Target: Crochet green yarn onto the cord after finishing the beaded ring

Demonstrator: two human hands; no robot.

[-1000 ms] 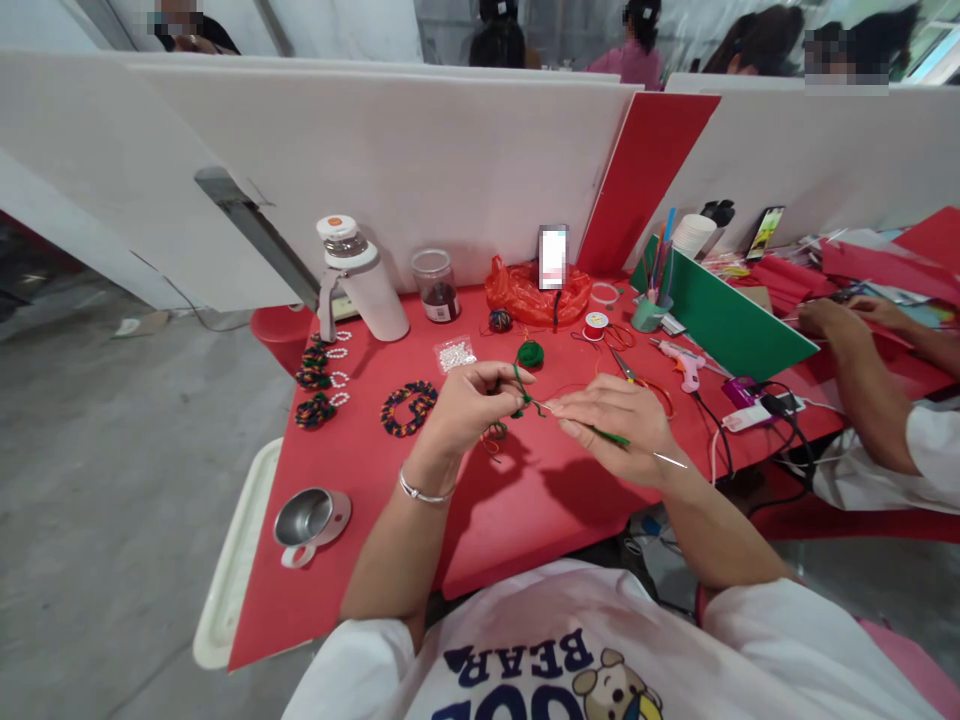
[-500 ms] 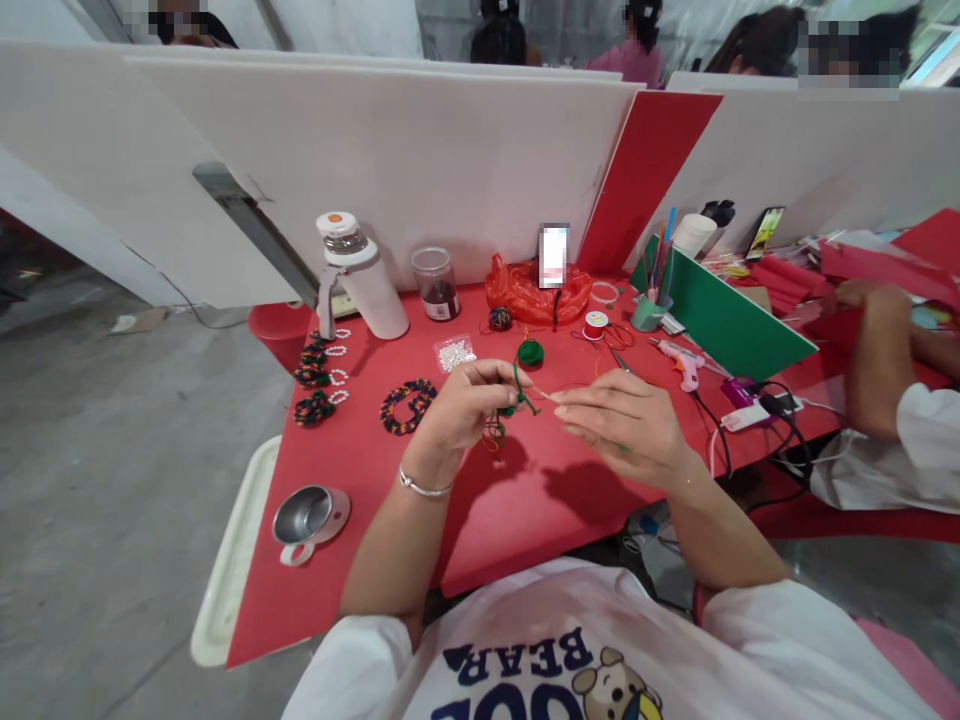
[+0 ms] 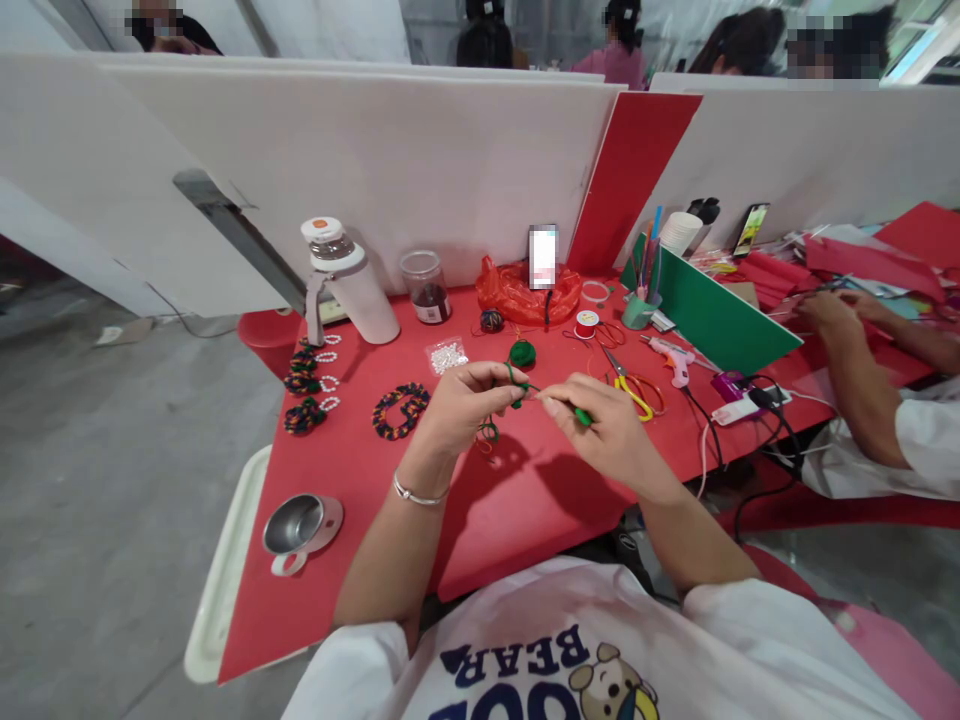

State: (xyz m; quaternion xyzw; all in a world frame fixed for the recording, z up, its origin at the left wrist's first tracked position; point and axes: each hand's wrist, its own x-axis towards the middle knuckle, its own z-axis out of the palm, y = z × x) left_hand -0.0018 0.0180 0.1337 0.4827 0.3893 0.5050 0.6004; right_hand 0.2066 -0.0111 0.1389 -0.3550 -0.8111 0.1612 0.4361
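My left hand pinches a small piece of green yarn work, with loose green and orange strands dangling below it. Facing it, my right hand is closed on a crochet hook; its green handle pokes out between the fingers and its thin tip meets the yarn. Just beyond the hands lies a ball of green yarn. Left of it are a bag of white beads and a multicoloured braided yarn loop. Yellow-handled scissors lie past my right hand.
A metal cup, a large bottle, and a jar stand on the red table. A phone leans by a red plastic bag. Rightward are a glue gun, a power strip and a co-worker's arm.
My right hand has gone from nearly straight fingers to a bent grip on the hook, and its green handle now shows. The scissors are now uncovered. The whole view has shifted slightly.
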